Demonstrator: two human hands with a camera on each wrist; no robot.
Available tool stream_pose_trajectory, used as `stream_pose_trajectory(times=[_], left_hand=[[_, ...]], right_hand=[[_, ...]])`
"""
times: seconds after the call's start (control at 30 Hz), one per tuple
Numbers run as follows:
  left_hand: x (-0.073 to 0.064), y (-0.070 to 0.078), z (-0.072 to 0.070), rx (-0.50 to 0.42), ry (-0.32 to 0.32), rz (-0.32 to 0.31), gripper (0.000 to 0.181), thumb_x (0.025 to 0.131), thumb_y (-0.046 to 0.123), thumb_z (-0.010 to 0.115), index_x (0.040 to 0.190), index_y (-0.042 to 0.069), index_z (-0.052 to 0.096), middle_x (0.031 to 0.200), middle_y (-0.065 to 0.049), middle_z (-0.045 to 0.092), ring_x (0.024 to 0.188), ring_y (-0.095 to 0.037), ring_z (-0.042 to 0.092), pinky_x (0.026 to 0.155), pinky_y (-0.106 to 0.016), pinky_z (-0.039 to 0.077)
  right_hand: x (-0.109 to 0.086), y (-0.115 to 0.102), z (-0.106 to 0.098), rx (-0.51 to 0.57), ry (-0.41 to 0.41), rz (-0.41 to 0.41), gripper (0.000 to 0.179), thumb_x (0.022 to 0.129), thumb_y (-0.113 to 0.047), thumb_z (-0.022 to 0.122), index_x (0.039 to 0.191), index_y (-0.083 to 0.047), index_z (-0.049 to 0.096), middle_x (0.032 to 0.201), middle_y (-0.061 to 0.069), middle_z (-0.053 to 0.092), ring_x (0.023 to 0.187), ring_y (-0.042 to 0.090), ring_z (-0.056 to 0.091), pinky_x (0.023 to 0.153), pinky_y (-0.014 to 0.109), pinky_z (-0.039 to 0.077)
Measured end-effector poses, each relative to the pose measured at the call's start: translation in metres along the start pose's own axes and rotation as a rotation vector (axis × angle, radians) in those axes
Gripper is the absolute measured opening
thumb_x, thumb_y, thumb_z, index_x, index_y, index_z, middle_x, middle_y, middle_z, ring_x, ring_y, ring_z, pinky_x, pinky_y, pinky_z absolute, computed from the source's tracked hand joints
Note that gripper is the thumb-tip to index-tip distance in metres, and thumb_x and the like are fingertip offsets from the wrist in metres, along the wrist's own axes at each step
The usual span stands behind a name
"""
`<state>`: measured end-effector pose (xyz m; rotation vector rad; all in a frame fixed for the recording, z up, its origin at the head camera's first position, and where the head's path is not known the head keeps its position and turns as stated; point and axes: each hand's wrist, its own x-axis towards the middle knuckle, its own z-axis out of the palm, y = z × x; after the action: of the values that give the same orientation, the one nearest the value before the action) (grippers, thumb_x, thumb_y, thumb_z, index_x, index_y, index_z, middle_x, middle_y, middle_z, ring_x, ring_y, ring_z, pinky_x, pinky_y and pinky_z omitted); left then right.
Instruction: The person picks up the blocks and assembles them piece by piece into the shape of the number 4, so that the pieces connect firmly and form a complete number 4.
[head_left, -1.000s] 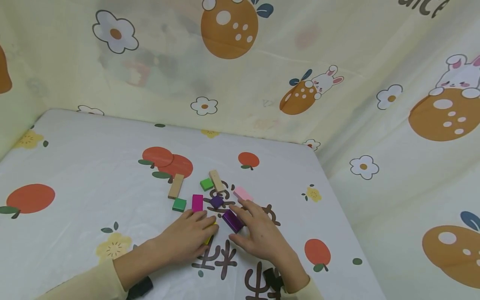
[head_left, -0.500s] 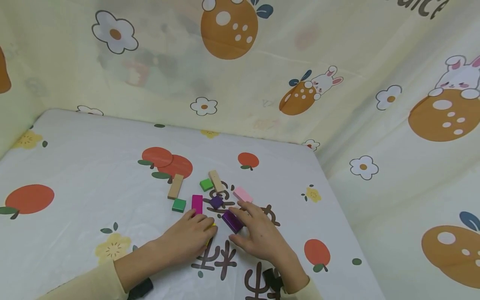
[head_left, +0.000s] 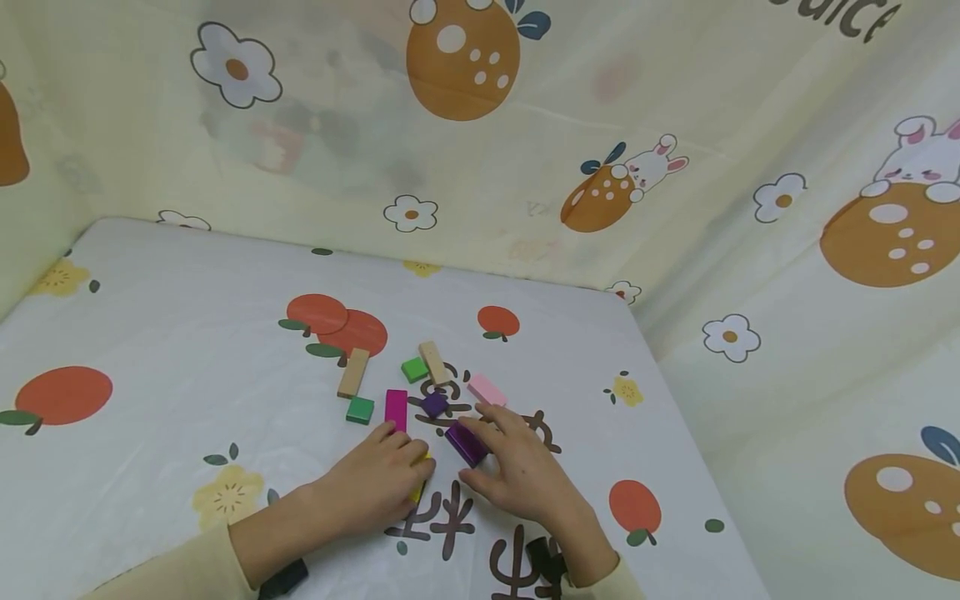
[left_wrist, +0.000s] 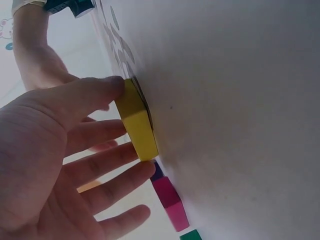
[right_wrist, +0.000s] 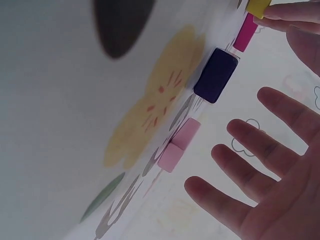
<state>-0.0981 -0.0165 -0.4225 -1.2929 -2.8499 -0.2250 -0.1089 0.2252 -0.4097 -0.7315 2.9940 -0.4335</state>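
Left grip (head_left: 375,483) grasping a yellow block (left_wrist: 138,121); right grip (head_left: 519,468) released (a purple block (head_left: 465,444) lies just beside it); magenta block (head_left: 396,409) just beyond the left grip.

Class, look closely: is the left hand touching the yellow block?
Touching. The left wrist view shows the thumb of the left hand meeting one end of the yellow block, with no gap between.

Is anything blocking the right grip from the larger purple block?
Nothing visible stands between the right grip and the larger purple block. The pink block lies farther out, clear of that gap.
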Motion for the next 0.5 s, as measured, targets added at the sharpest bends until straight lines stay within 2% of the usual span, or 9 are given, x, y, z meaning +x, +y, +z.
stream_pose_trajectory(times=[0.2, 0.5], left_hand=[[-0.0012, 0.0019, -0.002, -0.004, -0.024, 0.004, 0.046, 0.086, 0.043, 0.083, 0.122, 0.015, 0.074, 0.115, -0.003, 0.071, 0.108, -0.023, 0.063, 0.109, -0.046, 0.048], [-0.0042, 0.0063, 0.0016, -0.045, -0.062, -0.001, 0.048, 0.085, 0.048, 0.082, 0.121, 0.018, 0.076, 0.113, -0.001, 0.071, 0.103, -0.02, 0.061, 0.105, -0.043, 0.051]], right_hand=[[0.0016, -0.0003, 0.0006, -0.004, -0.017, -0.001, 0.065, 0.085, -0.042, 0.082, 0.144, -0.027, 0.059, 0.155, 0.007, 0.052, 0.143, 0.032, 0.05, 0.111, 0.056, 0.047], [0.0041, -0.0011, 0.0007, -0.013, -0.032, -0.018, 0.065, 0.086, -0.041, 0.082, 0.145, -0.026, 0.059, 0.155, 0.007, 0.052, 0.142, 0.032, 0.05, 0.11, 0.056, 0.048]])
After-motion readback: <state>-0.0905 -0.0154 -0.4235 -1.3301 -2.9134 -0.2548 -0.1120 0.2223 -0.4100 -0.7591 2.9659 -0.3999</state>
